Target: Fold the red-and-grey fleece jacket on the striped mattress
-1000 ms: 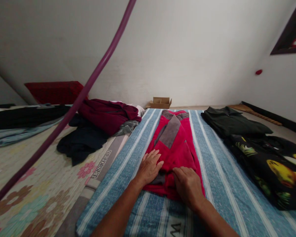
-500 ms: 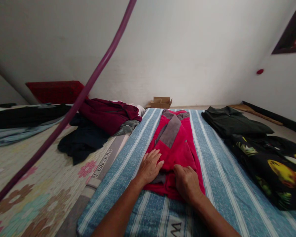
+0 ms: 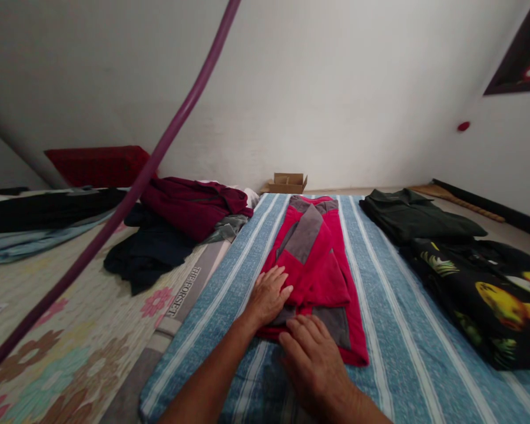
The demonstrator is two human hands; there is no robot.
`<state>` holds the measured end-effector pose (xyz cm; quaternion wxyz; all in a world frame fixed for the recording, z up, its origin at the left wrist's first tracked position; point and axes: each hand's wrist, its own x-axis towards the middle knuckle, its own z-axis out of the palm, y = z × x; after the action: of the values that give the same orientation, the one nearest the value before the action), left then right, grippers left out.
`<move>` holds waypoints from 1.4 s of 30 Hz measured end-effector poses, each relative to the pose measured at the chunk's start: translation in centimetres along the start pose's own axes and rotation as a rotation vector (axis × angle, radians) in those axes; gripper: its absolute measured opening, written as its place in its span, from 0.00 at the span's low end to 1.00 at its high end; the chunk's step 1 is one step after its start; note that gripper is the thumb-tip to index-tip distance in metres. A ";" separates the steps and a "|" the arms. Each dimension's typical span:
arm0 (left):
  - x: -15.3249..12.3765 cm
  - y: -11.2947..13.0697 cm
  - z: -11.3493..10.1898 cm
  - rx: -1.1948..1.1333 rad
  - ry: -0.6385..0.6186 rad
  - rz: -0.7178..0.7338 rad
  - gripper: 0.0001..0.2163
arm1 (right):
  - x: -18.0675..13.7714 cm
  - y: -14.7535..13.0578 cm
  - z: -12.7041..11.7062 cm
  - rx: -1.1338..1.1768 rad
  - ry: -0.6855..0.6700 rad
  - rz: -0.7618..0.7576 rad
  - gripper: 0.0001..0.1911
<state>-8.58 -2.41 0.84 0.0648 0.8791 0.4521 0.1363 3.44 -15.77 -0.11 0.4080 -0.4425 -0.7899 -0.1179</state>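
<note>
Your red and grey garment (image 3: 314, 259) lies folded into a long narrow strip down the middle of the blue striped bedsheet (image 3: 393, 330), with a grey panel near its far end and another at its near hem. Your left hand (image 3: 268, 296) rests flat and open on its near left part, gripping nothing. Your right hand (image 3: 315, 362) lies open, fingers spread, over the near edge, also grasping nothing.

Home bedroom — bedding (image 3: 393, 330), scattered clothes (image 3: 189, 206)

red and grey garment (image 3: 318, 259), blue white-striped sheet (image 3: 393, 330), dark green shirt (image 3: 415, 218)
</note>
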 end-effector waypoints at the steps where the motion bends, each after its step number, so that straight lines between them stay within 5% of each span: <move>1: 0.0 -0.1 0.1 -0.004 0.008 0.002 0.18 | -0.1 0.5 -0.3 -0.041 -0.010 0.011 0.12; 7: 0.2 -0.5 0.2 -0.085 0.101 0.009 0.17 | -1.1 2.4 -0.9 -0.145 -0.251 0.035 0.30; 13: 1.5 -1.0 -1.0 -0.180 0.250 -0.164 0.15 | -0.6 3.4 -0.6 -0.079 -0.422 0.104 0.38; 24: 4.4 -1.6 -2.6 0.037 0.096 -0.465 0.10 | -0.3 3.4 0.7 -0.106 -0.434 0.113 0.37; 30: 4.7 -1.6 -3.0 0.094 0.134 -0.400 0.09 | -0.1 3.4 0.9 -0.155 -0.361 0.074 0.32; 35: 7.6 0.4 -2.4 0.012 0.224 -0.157 0.10 | 0.0 3.4 1.2 -0.197 -0.288 0.038 0.29; 39: 11.1 2.8 -0.6 -0.128 0.139 0.074 0.15 | -0.3 3.9 2.1 -0.237 -0.171 -0.029 0.26; 42: 12.5 3.7 1.1 -0.108 0.004 0.031 0.21 | -0.6 4.3 3.1 -0.272 -0.044 -0.078 0.23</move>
<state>1.59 5.61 2.95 0.1094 0.8810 0.4305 0.1631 5.30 -11.97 -3.34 0.3220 -0.4650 -0.7920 -0.2300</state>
